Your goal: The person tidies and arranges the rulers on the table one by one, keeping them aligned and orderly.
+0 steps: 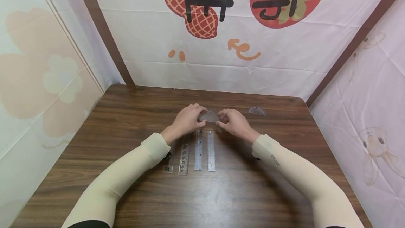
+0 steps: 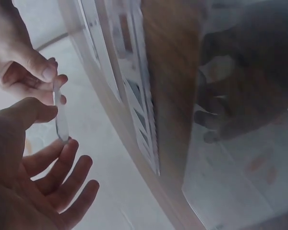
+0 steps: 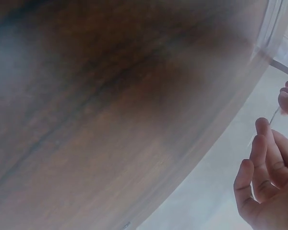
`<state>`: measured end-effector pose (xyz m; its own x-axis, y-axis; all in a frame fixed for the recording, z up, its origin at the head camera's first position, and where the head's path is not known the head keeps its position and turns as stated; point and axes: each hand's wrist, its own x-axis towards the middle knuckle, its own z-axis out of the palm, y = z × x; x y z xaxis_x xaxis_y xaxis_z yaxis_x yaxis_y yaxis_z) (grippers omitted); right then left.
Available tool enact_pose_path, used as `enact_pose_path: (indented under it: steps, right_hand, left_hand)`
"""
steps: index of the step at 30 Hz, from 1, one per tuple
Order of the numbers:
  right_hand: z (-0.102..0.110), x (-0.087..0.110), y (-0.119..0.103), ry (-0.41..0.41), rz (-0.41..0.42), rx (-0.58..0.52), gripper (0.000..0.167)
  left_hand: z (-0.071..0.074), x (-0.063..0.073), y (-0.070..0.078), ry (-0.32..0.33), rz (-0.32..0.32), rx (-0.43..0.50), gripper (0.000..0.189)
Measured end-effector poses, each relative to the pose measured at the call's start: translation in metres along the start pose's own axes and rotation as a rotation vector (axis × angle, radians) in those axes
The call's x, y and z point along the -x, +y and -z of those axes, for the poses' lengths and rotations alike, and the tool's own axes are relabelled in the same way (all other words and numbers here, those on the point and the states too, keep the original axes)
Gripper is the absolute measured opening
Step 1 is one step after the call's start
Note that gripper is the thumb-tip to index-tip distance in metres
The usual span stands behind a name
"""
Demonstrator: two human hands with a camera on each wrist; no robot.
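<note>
Over the far middle of the table, both hands hold a clear curved plastic piece (image 1: 209, 116) between them. The left hand (image 1: 190, 118) pinches its left end between thumb and fingers, and the right hand (image 1: 235, 122) pinches its right end. Seen nearly edge-on in the left wrist view, the plastic piece (image 2: 62, 117) looks thin; markings on it cannot be made out. Just nearer than the hands lie a clear stencil ruler (image 1: 183, 159), a clear ruler with a blue line (image 1: 198, 154) and another clear ruler (image 1: 211, 154), side by side.
A clear protractor (image 1: 257, 111) lies at the far right of the wooden table (image 1: 253, 192). Left of the stencil ruler is a small clear plastic piece (image 1: 168, 169) with a dark square. A printed cloth (image 1: 221, 73) hangs behind the table's far edge.
</note>
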<state>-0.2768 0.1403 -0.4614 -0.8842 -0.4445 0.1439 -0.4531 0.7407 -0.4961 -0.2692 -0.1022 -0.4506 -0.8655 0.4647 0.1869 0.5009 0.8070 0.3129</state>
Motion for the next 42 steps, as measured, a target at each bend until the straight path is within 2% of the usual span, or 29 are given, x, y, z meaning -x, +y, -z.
enact_pose_path:
  steps: [11,17,23,30,42]
  right_hand:
    - [0.011,0.022,0.003,0.029,0.025,0.019,0.034]
    - [0.016,0.034,0.006,0.051,0.057,0.021,0.034]
    - [0.018,0.052,0.008,0.043,0.058,0.018,0.034]
    - [0.019,0.067,0.006,0.056,0.099,0.039,0.033]
    - [0.022,0.089,0.005,0.060,0.103,0.048,0.036]
  left_hand:
    - [0.001,0.010,0.018,-0.030,-0.017,0.045,0.046]
    - [0.000,0.015,0.028,-0.021,-0.023,0.064,0.047]
    - [-0.004,0.022,0.037,-0.028,-0.050,0.090,0.049]
    - [-0.008,0.029,0.044,-0.013,-0.086,0.107,0.046]
    - [-0.013,0.037,0.059,-0.014,-0.130,0.028,0.046]
